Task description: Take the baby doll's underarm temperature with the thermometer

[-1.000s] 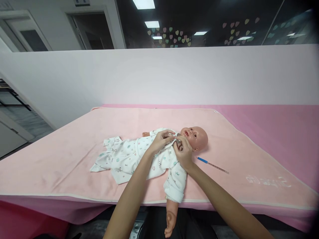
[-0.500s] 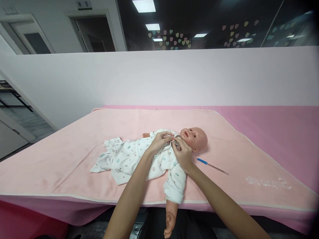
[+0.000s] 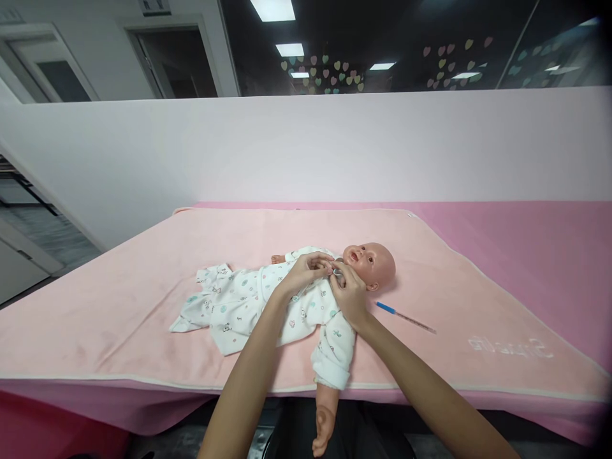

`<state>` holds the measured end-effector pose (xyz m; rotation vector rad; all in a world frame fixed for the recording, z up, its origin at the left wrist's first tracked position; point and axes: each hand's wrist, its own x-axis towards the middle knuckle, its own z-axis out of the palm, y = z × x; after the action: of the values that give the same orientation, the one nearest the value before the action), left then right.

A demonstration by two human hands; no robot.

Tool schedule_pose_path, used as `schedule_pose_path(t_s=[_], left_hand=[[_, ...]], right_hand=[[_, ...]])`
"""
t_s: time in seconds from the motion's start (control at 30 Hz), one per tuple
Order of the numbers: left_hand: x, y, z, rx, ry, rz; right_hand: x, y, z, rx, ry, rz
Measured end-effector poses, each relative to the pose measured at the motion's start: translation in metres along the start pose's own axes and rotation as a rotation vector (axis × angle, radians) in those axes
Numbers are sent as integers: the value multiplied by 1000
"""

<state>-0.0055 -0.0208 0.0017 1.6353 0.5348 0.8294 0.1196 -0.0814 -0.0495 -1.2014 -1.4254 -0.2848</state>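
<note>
A baby doll (image 3: 373,264) lies on its back with its head to the right, dressed in a white printed top (image 3: 306,312) and matching trousers (image 3: 234,299). At the top's neckline, just below the doll's chin, both hands meet with bent fingers. My left hand (image 3: 306,271) pinches the fabric from the left. From the right, my right hand (image 3: 350,294) grips the collar edge, its fingertips close to those of the left. A small greyish-white bit shows between the fingers; I cannot make out whether it is a fastener or folded cloth. The doll's near arm (image 3: 326,414) hangs over the table's front edge.
A thin glass thermometer-like stick with a blue end (image 3: 385,308) lies right of the doll. Beneath is a peach blanket (image 3: 119,306) over a pink cover (image 3: 526,255). A white low wall (image 3: 306,150) stands behind the table.
Both hands stay at the neckline with only slight finger movement; the right fingers have shifted a little at the collar. The whole view has moved slightly. The doll keeps its pose.
</note>
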Motion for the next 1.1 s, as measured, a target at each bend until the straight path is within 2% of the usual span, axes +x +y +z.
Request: schedule_pose_path(t_s=[0.2, 0.53, 1.1], left_hand=[[1, -2, 1, -65, 45, 1], [1, -2, 1, -77, 52, -14], [2, -3, 1, -50, 44, -2]], right_hand=[[0, 0, 1, -40, -5, -1], [2, -3, -1, 14, -28, 108], [4, -6, -4, 55, -24, 72]])
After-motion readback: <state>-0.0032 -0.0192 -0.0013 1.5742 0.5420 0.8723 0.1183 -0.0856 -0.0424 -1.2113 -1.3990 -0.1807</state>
